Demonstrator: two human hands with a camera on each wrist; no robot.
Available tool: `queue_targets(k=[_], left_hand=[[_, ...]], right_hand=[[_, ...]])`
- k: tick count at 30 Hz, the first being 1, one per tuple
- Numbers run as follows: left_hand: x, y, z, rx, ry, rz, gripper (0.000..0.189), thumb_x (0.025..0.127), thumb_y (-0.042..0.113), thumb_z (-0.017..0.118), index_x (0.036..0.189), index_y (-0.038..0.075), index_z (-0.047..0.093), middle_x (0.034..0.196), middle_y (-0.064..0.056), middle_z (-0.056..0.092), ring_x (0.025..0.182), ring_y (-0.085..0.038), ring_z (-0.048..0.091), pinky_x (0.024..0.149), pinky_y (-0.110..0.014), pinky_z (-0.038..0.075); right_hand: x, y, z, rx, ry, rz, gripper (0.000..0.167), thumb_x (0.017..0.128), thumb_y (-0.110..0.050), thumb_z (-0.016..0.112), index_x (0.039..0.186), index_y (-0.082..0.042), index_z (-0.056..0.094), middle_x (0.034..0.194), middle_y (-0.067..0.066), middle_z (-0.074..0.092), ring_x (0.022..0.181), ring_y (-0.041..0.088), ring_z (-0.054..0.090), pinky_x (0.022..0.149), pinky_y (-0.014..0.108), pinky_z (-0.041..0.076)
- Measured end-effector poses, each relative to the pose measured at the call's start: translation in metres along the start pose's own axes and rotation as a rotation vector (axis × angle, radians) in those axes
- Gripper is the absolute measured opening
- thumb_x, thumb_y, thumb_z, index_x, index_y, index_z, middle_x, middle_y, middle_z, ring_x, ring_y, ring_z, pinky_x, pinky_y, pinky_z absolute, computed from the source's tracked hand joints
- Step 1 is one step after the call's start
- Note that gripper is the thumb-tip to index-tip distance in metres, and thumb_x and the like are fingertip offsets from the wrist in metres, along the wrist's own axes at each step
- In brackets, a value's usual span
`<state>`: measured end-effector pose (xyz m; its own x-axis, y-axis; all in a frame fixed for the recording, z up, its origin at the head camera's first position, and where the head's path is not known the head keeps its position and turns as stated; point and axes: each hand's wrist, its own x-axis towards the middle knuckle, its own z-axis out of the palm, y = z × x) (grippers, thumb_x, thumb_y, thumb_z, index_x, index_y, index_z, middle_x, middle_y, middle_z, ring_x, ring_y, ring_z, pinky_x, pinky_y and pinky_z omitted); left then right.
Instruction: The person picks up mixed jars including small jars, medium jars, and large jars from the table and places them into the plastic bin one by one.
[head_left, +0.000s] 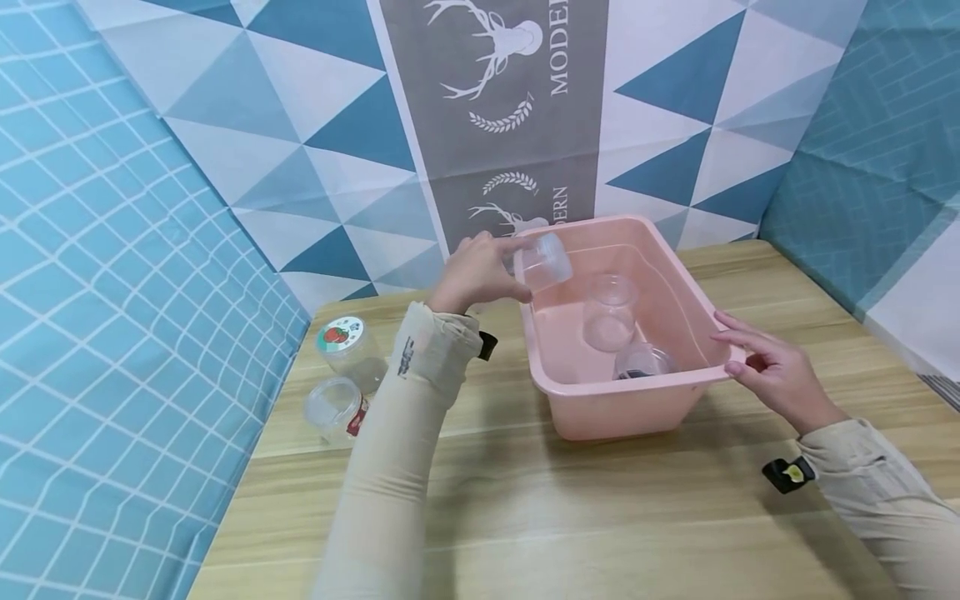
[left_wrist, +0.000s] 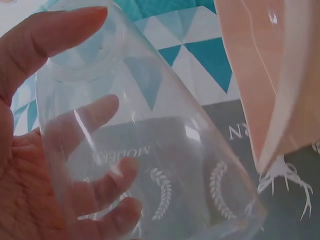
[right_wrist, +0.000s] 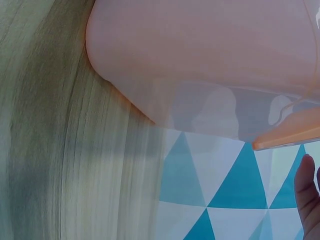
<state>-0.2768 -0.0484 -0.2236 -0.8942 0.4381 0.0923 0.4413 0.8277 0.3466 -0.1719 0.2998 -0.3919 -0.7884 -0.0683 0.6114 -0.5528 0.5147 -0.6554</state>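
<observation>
My left hand (head_left: 480, 275) grips a clear plastic jar (head_left: 551, 265), tilted over the left rim of a pink basin (head_left: 622, 412). Thumb and fingers wrap around the jar's wall in the left wrist view, where the see-through jar (left_wrist: 170, 125) looks bare of any label. My right hand (head_left: 780, 375) holds the basin's rim at its near right corner. Inside the basin are a clear jar (head_left: 609, 323) near the middle and another clear container (head_left: 645, 360) by the near wall, partly hidden by the rim.
On the table's left side stand a clear jar with a green-and-white picture lid (head_left: 341, 335) and a clear container with a red label (head_left: 332, 404), partly behind my left forearm. Patterned wall coverings (head_left: 315, 100) rise behind and beside the wood-grain table (head_left: 570, 517).
</observation>
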Motion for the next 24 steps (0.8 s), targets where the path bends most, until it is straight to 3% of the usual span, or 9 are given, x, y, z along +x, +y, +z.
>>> queue_targets(k=[4,9,14,20,24], left_hand=[[0.006,0.007,0.003,-0.017,-0.009,0.003,0.084,0.064,0.026,0.083,0.14,0.033,0.049,0.11,-0.006,0.058,0.103,-0.022,0.045,0.09,-0.035,0.036],[0.008,0.014,0.007,-0.039,-0.056,0.001,0.08,0.063,0.023,0.084,0.137,0.027,0.054,0.108,-0.005,0.062,0.093,-0.023,0.053,0.08,-0.033,0.044],[0.01,0.022,0.008,-0.051,-0.102,0.067,0.076,0.063,0.022,0.082,0.134,0.027,0.056,0.119,0.001,0.062,0.096,-0.021,0.054,0.078,-0.032,0.045],[0.013,0.029,0.009,-0.14,-0.088,0.095,0.075,0.063,0.016,0.082,0.134,0.025,0.058,0.122,0.001,0.062,0.093,-0.02,0.054,0.078,-0.031,0.045],[0.015,0.033,0.012,-0.195,-0.048,0.107,0.08,0.062,0.014,0.083,0.136,0.029,0.055,0.121,0.004,0.061,0.095,-0.016,0.054,0.081,-0.029,0.044]], right_hand=[[0.0,-0.003,0.001,-0.021,-0.003,0.009,0.042,0.078,0.011,0.066,0.115,-0.008,0.07,0.132,-0.029,0.047,0.079,-0.007,0.051,0.058,0.009,0.039],[-0.002,-0.004,-0.001,-0.034,-0.008,0.031,0.038,0.08,0.007,0.067,0.116,-0.007,0.069,0.132,-0.031,0.046,0.072,-0.002,0.047,0.056,0.012,0.038],[-0.003,-0.003,-0.002,-0.021,-0.01,0.034,0.041,0.079,0.008,0.068,0.116,-0.009,0.07,0.132,-0.031,0.046,0.073,-0.003,0.049,0.056,0.012,0.038],[-0.001,-0.002,-0.001,0.0,-0.017,0.015,0.04,0.078,0.01,0.068,0.116,-0.006,0.069,0.133,-0.028,0.047,0.089,-0.011,0.054,0.061,0.008,0.042],[0.0,-0.004,-0.004,-0.031,-0.027,0.013,0.036,0.08,0.008,0.068,0.115,-0.001,0.067,0.134,-0.03,0.045,0.084,-0.01,0.053,0.06,0.009,0.042]])
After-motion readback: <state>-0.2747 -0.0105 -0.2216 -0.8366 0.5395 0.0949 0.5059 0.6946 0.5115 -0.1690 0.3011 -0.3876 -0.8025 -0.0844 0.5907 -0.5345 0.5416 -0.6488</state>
